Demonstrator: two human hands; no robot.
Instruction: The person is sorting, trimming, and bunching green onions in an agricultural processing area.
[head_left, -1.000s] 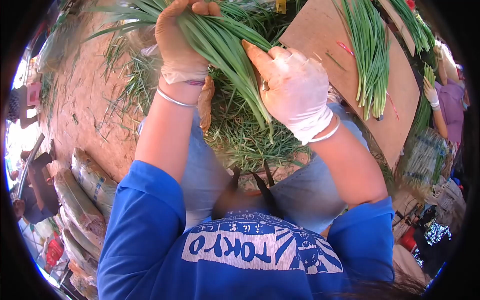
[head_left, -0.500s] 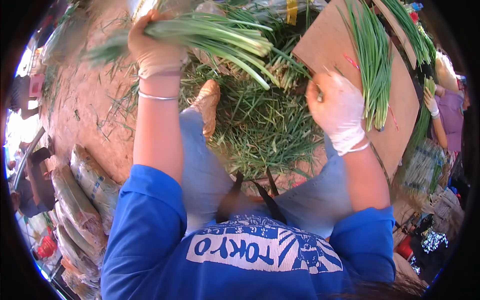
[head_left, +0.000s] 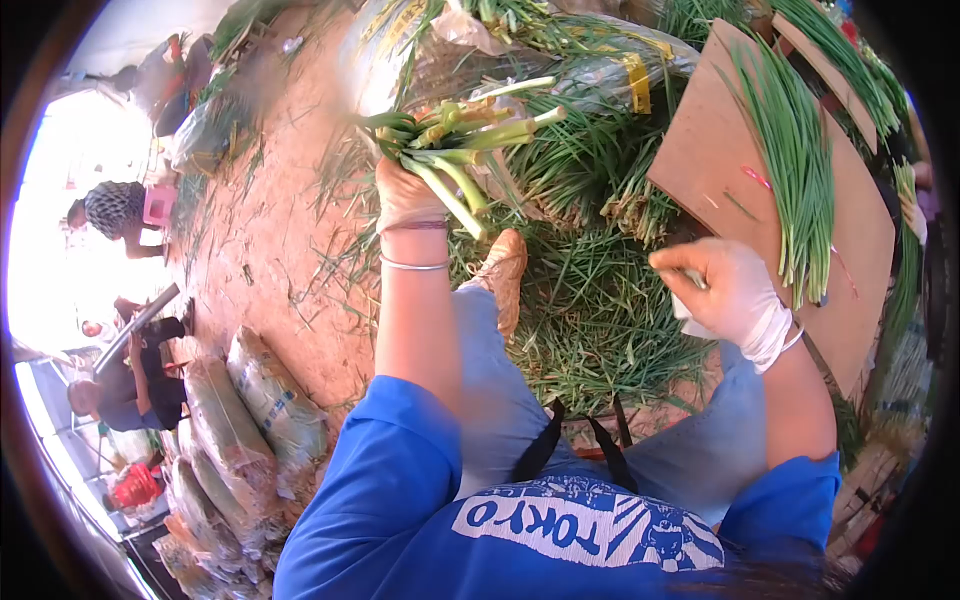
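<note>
My left hand [head_left: 405, 195], in a thin pale glove, is raised and wrapped around a bunch of green onions [head_left: 455, 150]. Their pale cut stem ends fan out to the right, while the leafy ends are mostly hidden behind the hand. My right hand [head_left: 728, 295], gloved too, hovers left of the board's near edge with its fingers curled in. Whatever its fingers hold, if anything, cannot be made out. Beside it, a bundle of long green onions [head_left: 795, 180] lies on a brown board [head_left: 700, 140]. More green onion bunches [head_left: 560, 165] lie on the ground beyond my feet.
Loose green trimmings [head_left: 600, 330] cover the ground between my legs. Clear plastic bags [head_left: 600, 70] with yellow tape stand ahead. Long plastic-wrapped bundles [head_left: 240, 430] lie at the left. One person [head_left: 135, 375] is at far left; another [head_left: 120, 215] is near a pink stool [head_left: 158, 205].
The bunch in my left hand has swung, so its stem ends now point more toward me. My right hand has loosened from a fist to a looser curl. The view has shifted left.
</note>
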